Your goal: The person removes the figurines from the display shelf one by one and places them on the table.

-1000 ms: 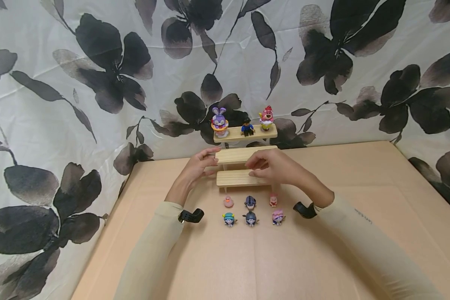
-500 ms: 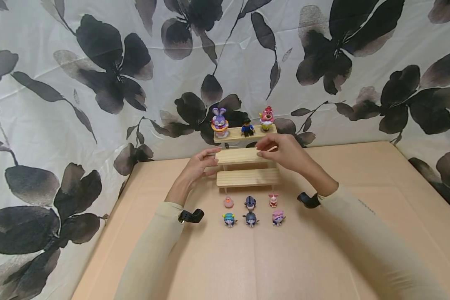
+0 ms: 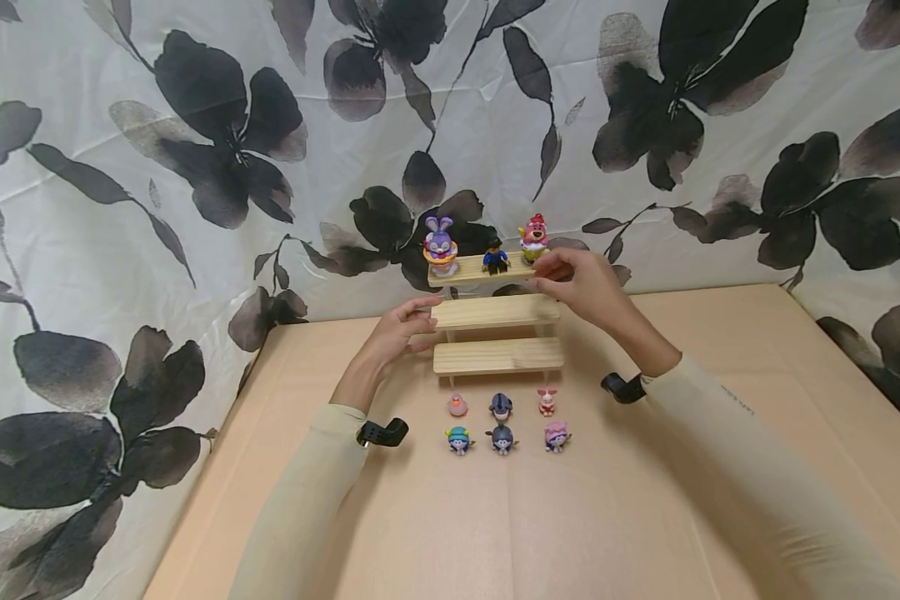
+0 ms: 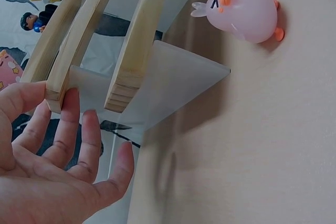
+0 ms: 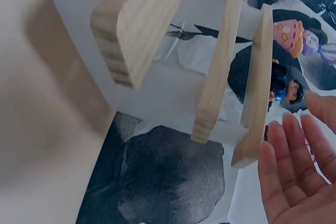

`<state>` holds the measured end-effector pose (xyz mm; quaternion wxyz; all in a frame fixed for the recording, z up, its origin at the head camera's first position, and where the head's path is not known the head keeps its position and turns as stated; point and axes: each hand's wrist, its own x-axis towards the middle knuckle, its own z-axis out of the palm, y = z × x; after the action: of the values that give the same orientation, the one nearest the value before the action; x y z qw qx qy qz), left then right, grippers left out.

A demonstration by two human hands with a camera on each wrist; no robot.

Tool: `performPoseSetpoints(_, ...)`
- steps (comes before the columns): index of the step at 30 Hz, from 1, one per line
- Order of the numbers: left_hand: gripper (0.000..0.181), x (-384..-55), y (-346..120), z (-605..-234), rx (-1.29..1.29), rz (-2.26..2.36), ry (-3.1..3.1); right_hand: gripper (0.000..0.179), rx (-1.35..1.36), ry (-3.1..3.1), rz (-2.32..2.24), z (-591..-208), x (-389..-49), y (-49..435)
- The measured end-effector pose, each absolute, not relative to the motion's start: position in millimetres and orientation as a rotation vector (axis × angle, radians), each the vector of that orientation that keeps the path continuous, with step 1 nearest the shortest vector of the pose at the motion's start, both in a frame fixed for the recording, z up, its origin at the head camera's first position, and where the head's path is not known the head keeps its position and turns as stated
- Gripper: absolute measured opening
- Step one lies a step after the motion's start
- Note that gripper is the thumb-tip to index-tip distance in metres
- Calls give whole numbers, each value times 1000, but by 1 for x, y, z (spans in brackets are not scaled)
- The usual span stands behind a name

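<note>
A three-step wooden display stand (image 3: 487, 358) with translucent side panels stands at the back of the table. My left hand (image 3: 393, 333) pinches the left end of its middle shelf (image 4: 79, 51), thumb on one face and fingers on the other. By the top shelf's right end is my right hand (image 3: 581, 283), fingers nearly straight in the right wrist view, close to a pink bear figurine (image 3: 533, 237); whether they touch it is unclear. That shelf also bears a purple rabbit figurine (image 3: 440, 246) and a small toy man in blue (image 3: 495, 257).
Before the stand sit a pink duck (image 3: 457, 406), a dark blue figurine (image 3: 501, 406) and a pink piglet (image 3: 547, 402). Nearer are figurines with a teal hat (image 3: 458, 440), a grey hat (image 3: 502, 438) and a pink top (image 3: 556, 435). A floral cloth (image 3: 330, 150) hangs behind.
My right hand has risen from in front of the lower shelves to the top shelf's right end, uncovering the shelves and the piglet. The left hand keeps its hold.
</note>
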<state>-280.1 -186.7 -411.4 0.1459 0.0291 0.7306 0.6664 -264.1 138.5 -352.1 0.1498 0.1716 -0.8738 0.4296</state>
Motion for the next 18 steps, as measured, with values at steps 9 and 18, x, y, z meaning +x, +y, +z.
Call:
performPoseSetpoints(9, 45, -281, -187, -411, 84, 1922, 2084, 23, 368, -2483, 1230, -351, -272, 150)
performPoseSetpoints(18, 42, -281, -187, -411, 82, 1926, 2094, 47, 319, -2517, 1332, -345, -282, 154)
